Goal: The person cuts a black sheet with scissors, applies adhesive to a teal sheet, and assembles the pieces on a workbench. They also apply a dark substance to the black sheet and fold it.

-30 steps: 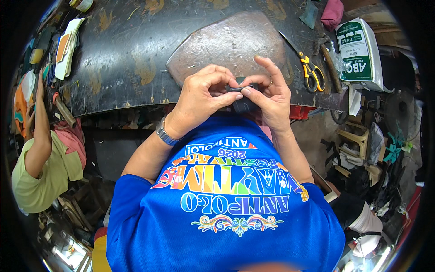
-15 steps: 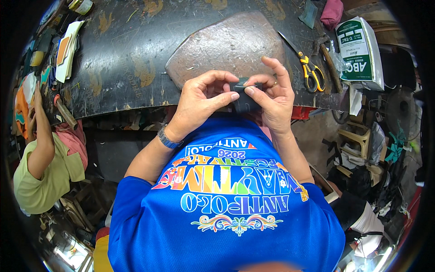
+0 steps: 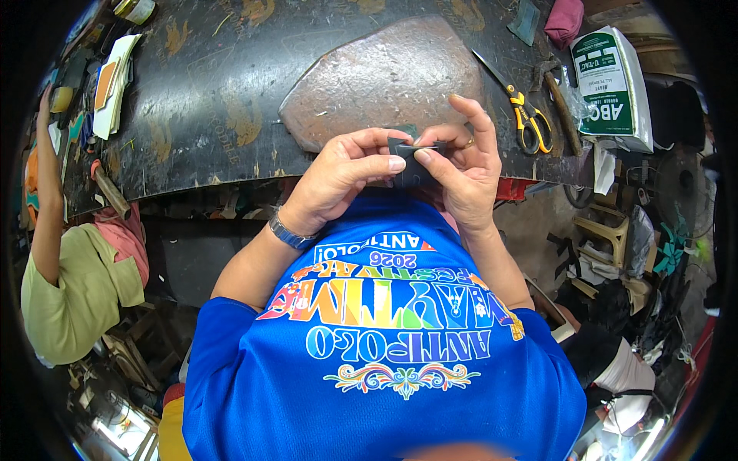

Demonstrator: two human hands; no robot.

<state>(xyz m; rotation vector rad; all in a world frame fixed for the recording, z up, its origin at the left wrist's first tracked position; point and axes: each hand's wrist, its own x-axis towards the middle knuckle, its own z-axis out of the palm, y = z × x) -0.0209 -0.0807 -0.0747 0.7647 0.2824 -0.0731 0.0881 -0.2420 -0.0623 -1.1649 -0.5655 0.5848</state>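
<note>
Left hand (image 3: 346, 180) and right hand (image 3: 461, 169) meet above the near edge of the dark counter (image 3: 200, 115), both pinching a small dark piece of material (image 3: 411, 157) between thumbs and fingertips. Behind the hands lies a flat brown stone slab (image 3: 377, 77); yellow-handled scissors (image 3: 523, 107) lie to its right, near a green-and-white bag (image 3: 611, 77).

Head camera looks steeply down (close) onto the workbench (image 3: 192, 115).
</note>
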